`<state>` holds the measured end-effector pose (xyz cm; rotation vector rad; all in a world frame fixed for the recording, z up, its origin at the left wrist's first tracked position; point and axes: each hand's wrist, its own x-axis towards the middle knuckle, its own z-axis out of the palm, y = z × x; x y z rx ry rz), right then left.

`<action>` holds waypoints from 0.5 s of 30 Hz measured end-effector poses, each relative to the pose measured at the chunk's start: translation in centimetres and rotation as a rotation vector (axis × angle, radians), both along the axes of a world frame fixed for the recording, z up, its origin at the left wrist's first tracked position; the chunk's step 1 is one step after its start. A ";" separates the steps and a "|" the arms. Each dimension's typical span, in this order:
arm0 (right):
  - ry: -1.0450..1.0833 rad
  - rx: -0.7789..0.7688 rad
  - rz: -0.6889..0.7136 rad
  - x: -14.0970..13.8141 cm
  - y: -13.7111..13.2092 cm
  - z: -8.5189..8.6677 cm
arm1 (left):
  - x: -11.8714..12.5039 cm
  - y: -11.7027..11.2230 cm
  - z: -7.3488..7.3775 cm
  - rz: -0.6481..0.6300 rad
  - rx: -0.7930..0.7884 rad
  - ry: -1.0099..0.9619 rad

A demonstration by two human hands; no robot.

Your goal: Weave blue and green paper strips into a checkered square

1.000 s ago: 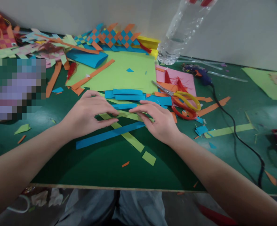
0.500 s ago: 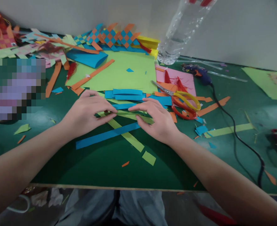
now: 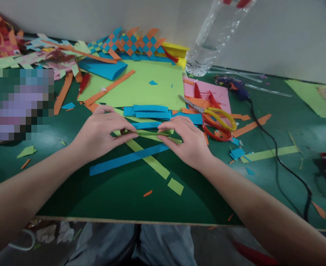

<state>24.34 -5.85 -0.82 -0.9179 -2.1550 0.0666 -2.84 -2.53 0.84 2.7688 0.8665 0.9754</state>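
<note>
Between my two hands a folded green paper strip [image 3: 148,133] is held level, a little above the table. My left hand [image 3: 102,127] pinches its left end between thumb and fingers. At the other end, the thumb and index finger of my right hand [image 3: 186,138] close on the strip. Beneath the hands a blue paper strip [image 3: 126,159] crosses a light green strip [image 3: 154,165] on the green table. Several folded blue strips [image 3: 150,110] lie just beyond the fingers. A small green paper piece [image 3: 175,186] rests nearer the table edge.
Scissors [image 3: 218,122] with yellow and red handles lie right of my right hand. Behind are a green paper sheet [image 3: 154,81], woven paper fish [image 3: 129,42] and a clear plastic bottle [image 3: 207,48]. A glue gun [image 3: 237,88] trails its black cord [image 3: 276,147] along the right side.
My right hand has shifted slightly to the right, and its thumb and index finger have closed together on the green strip. My left hand stays nearly in place.
</note>
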 end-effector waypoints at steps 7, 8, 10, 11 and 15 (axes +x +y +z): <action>-0.026 0.012 -0.024 0.0 0.0 -0.1 | -0.1 -0.2 -0.1 0.080 -0.004 -0.010; -0.029 0.013 -0.025 0.0 0.0 -0.1 | -0.1 -0.2 -0.1 0.078 0.007 -0.017; -0.033 0.017 -0.025 0.0 0.0 -0.1 | 0.0 -0.2 -0.1 0.090 0.009 -0.016; -0.030 0.019 -0.023 0.0 0.0 -0.1 | 0.0 -0.2 0.0 0.103 0.000 -0.012; -0.004 0.024 0.007 0.0 0.0 -0.1 | 0.1 -0.3 0.0 0.139 -0.046 0.004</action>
